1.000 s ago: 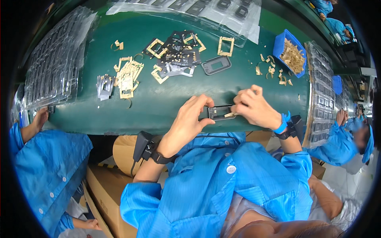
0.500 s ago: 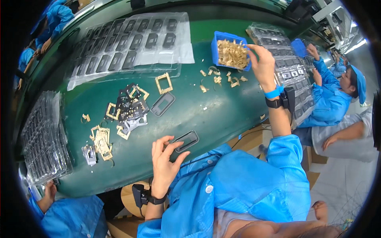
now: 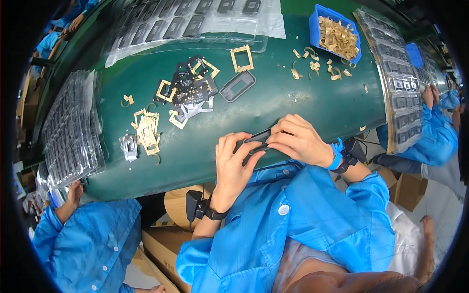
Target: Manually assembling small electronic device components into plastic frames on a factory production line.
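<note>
Close to the near edge of the green table, a dark rectangular frame [image 3: 258,138] is between my hands. My left hand [image 3: 232,168] pinches its left end with thumb and fingers. At the other end my right hand [image 3: 304,144] is closed, its fingertips pressed together on the frame. Those fingertips hide whether a small piece is also between them. Beyond my hands lies a second dark grey frame [image 3: 250,81] with a window in it. Next to that is a tan square frame [image 3: 249,62].
A blue bin [image 3: 315,31] of curled tan strips stands far right, with loose strips [image 3: 314,65] before it. Dark thin parts [image 3: 188,88] and tan frames [image 3: 148,132] are piled left. Trays of dark parts [image 3: 73,132] flank the table; co-workers sit at both sides.
My right hand has come from the blue bin to the dark frame and closed on it. My left hand has closed on the frame's other end. The whole view has shifted.
</note>
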Demonstrator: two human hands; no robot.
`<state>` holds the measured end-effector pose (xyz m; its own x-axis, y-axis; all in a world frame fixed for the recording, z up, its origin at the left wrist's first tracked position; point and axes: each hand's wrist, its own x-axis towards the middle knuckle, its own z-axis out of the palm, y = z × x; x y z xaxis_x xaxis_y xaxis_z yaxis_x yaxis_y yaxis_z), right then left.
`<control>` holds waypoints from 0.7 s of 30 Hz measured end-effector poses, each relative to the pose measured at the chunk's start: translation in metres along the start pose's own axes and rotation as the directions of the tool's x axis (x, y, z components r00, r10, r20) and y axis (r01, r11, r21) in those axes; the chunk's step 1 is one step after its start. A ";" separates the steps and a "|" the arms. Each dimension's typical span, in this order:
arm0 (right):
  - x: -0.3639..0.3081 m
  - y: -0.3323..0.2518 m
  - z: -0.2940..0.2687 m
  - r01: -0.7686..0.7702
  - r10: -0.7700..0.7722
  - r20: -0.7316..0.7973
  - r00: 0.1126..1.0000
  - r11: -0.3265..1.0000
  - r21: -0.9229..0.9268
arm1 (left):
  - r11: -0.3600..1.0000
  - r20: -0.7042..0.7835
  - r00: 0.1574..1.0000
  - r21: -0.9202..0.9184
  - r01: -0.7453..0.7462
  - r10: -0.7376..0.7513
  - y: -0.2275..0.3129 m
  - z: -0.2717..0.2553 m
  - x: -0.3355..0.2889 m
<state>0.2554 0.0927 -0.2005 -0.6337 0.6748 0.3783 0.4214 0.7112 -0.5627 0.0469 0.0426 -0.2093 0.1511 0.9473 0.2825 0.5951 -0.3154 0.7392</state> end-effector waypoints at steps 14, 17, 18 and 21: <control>0.007 0.001 -0.007 0.186 -0.173 0.155 0.973 0.980 -0.074 | 1.000 0.007 1.000 0.011 0.014 -0.014 0.000 0.000 -0.002; -0.001 0.003 -0.008 0.189 -0.176 0.145 0.974 0.979 -0.077 | 0.999 0.012 0.999 0.025 -0.033 0.033 0.000 -0.001 -0.001; -0.002 0.003 -0.008 0.186 -0.173 0.145 0.974 0.980 -0.076 | 0.998 0.015 0.999 0.039 -0.045 0.044 0.000 -0.001 -0.002; -0.007 0.002 -0.008 0.185 -0.171 0.123 0.978 0.975 -0.119 | 0.996 0.012 0.997 0.054 -0.073 0.073 -0.002 -0.001 -0.003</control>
<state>0.2659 0.0914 -0.1979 -0.7713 0.5140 0.3753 0.3709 0.8422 -0.3912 0.0446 0.0401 -0.2107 0.2038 0.9225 0.3278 0.6244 -0.3803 0.6823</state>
